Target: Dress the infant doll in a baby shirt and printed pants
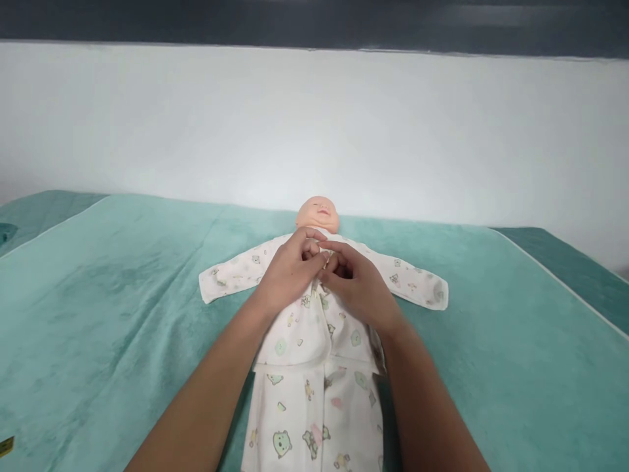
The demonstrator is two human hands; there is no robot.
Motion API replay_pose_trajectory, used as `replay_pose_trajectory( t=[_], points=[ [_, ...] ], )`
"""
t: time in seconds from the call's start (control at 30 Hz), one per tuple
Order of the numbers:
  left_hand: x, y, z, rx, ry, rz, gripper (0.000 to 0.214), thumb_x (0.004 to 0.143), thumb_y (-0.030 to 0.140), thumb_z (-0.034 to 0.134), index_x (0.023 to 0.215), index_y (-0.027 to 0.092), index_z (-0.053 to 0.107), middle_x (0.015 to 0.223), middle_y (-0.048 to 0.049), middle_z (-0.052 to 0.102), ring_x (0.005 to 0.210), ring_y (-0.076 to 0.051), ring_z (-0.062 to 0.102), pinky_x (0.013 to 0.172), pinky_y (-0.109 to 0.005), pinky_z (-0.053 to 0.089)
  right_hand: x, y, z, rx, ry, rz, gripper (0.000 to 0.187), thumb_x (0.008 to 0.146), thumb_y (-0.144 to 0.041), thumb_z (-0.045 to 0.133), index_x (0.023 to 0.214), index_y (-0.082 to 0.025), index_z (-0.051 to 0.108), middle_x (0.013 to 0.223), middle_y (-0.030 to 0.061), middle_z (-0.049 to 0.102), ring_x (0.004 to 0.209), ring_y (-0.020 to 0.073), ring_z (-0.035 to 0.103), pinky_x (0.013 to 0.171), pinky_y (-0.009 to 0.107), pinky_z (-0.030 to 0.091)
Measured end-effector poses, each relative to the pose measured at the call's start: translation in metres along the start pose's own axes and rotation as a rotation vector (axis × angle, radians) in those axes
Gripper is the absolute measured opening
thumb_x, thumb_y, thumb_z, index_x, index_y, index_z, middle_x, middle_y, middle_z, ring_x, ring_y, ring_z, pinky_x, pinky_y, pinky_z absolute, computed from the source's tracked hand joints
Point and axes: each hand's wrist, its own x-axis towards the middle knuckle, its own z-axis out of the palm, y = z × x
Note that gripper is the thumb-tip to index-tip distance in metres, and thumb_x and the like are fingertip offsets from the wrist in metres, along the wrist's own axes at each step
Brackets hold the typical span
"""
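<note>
A baby doll [318, 213] lies on its back with its head away from me. It wears a white baby shirt [295, 337] printed with small animals, its sleeves spread out to both sides. Below the shirt's hem are white printed pants [295, 419]. My left hand [297, 265] and my right hand [351, 278] meet at the upper front of the shirt, just under the doll's chin. Both hands pinch the fabric along the front opening, fingertips nearly touching. Any fastener between the fingers is hidden. Lower down, the front edges overlap loosely.
A teal blanket [122, 314] covers the surface, with creases on the left and darker borders at both sides. Behind the doll's head rises a white wall [314, 124] with a dark band [314, 26] on top. A small yellow label [6, 446] shows at the lower left.
</note>
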Motion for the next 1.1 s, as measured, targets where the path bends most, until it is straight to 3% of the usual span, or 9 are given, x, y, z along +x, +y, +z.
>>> replay_pose_trajectory(
  t=[0.13, 0.23, 0.33, 0.43, 0.53, 0.67, 0.8, 0.9, 1.1],
  points=[
    [0.001, -0.006, -0.002, -0.126, 0.046, 0.056, 0.025, 0.084, 0.021, 0.057, 0.109, 0.024, 0.056, 0.088, 0.0018, 0.057, 0.077, -0.011, 0.053, 0.072, -0.024, 0.043, 0.002, 0.004, -0.001, 0.218, -0.020, -0.016, 0.036, 0.083, -0.034, 0.062, 0.117, -0.023, 0.058, 0.062, -0.0077, 0.049, 0.059, 0.0099, 0.045, 0.058, 0.025, 0.037],
    [0.001, -0.008, -0.001, 0.018, 0.153, 0.075, 0.023, 0.083, 0.019, 0.058, 0.105, 0.023, 0.060, 0.093, 0.0005, 0.057, 0.078, -0.011, 0.052, 0.074, -0.025, 0.042, 0.004, 0.004, -0.003, 0.290, 0.082, 0.001, 0.022, 0.084, -0.032, 0.060, 0.103, -0.021, 0.059, 0.062, -0.0074, 0.049, 0.055, 0.0082, 0.042, 0.054, 0.023, 0.034],
    [-0.001, -0.005, -0.001, 0.193, 0.175, 0.117, 0.017, 0.082, 0.016, 0.055, 0.093, 0.022, 0.066, 0.094, -0.0004, 0.058, 0.077, -0.011, 0.052, 0.075, -0.026, 0.041, -0.001, -0.005, -0.009, 0.162, 0.166, 0.039, 0.016, 0.086, -0.037, 0.057, 0.082, -0.021, 0.055, 0.062, -0.0061, 0.049, 0.054, 0.0078, 0.040, 0.051, 0.023, 0.031],
    [-0.007, 0.001, -0.006, 0.237, 0.089, 0.070, 0.014, 0.084, 0.022, 0.054, 0.090, 0.021, 0.067, 0.083, 0.0003, 0.057, 0.073, -0.012, 0.052, 0.071, -0.027, 0.042, -0.012, -0.023, -0.013, -0.179, 0.047, 0.092, 0.033, 0.085, -0.045, 0.057, 0.067, -0.020, 0.045, 0.057, -0.0056, 0.045, 0.052, 0.0084, 0.036, 0.048, 0.024, 0.026],
    [-0.016, 0.008, -0.019, 0.206, -0.070, -0.042, 0.014, 0.085, 0.032, 0.057, 0.092, 0.022, 0.064, 0.075, 0.0016, 0.056, 0.069, -0.012, 0.051, 0.063, -0.025, 0.041, -0.023, -0.039, -0.007, -0.563, -0.085, 0.136, 0.035, 0.080, -0.044, 0.061, 0.063, -0.021, 0.041, 0.056, -0.0047, 0.046, 0.051, 0.0095, 0.035, 0.047, 0.026, 0.022],
    [-0.027, 0.015, -0.034, 0.260, -0.316, -0.095, 0.021, 0.087, 0.037, 0.054, 0.080, 0.020, 0.064, 0.065, 0.0024, 0.052, 0.059, -0.010, 0.045, 0.052, -0.023, 0.033, -0.027, -0.043, 0.003, -0.790, -0.059, 0.160, 0.027, 0.083, -0.036, 0.055, 0.065, -0.022, 0.040, 0.056, -0.0035, 0.049, 0.051, 0.0115, 0.035, 0.048, 0.027, 0.021],
    [-0.031, 0.013, -0.038, 0.263, -0.348, -0.107, 0.028, 0.090, 0.044, 0.050, 0.081, 0.020, 0.063, 0.063, 0.0019, 0.052, 0.055, -0.011, 0.045, 0.050, -0.024, 0.035, -0.021, -0.034, -0.001, -0.665, -0.123, 0.102, 0.032, 0.089, -0.036, 0.044, 0.063, -0.021, 0.033, 0.056, -0.0027, 0.045, 0.053, 0.0116, 0.032, 0.049, 0.028, 0.021],
    [-0.030, 0.011, -0.035, 0.255, -0.355, -0.126, 0.024, 0.084, 0.045, 0.059, 0.084, 0.022, 0.065, 0.064, 0.0024, 0.051, 0.056, -0.011, 0.045, 0.048, -0.023, 0.034, -0.018, -0.028, -0.008, -0.542, -0.126, 0.121, 0.031, 0.085, -0.030, 0.046, 0.062, -0.020, 0.029, 0.056, -0.0031, 0.036, 0.053, 0.0108, 0.026, 0.048, 0.028, 0.018],
    [-0.032, 0.013, -0.029, 0.140, -0.301, -0.062, 0.023, 0.084, 0.039, 0.063, 0.073, 0.020, 0.060, 0.057, 0.0043, 0.047, 0.052, -0.008, 0.040, 0.048, -0.022, 0.029, -0.016, -0.023, -0.020, -0.058, -0.207, 0.153, 0.014, 0.079, -0.025, 0.052, 0.067, -0.019, 0.049, 0.061, -0.0030, 0.046, 0.056, 0.0100, 0.037, 0.051, 0.025, 0.026]
  ],
)
